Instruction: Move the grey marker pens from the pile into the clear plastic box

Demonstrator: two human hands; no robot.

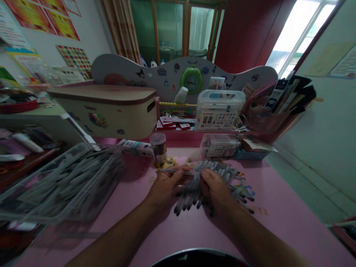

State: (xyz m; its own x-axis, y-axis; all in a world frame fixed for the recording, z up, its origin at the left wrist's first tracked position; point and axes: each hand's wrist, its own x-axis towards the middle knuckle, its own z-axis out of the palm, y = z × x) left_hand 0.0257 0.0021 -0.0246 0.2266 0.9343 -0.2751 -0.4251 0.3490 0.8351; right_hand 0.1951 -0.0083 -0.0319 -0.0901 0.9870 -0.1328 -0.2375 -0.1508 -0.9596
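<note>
Many slim clear pens with dark tips (191, 193) form a loose bundle at the centre, over the pink desk. My right hand (216, 187) is closed round part of this bundle. To its left, my left hand (168, 181) pinches one pen (176, 171) that lies nearly level and points left. More pens (241, 194) are spread on the desk to the right of and behind my right hand. On the left stands a clear plastic bin (55, 215) filled with many similar items, slightly blurred.
Behind my hands stand a round clear jar (158, 148), a clear box (219, 146) and a blue box (253, 152). A lidded cream bin (111, 115) sits at the back left. A dark rounded object (198, 259) shows at the near edge.
</note>
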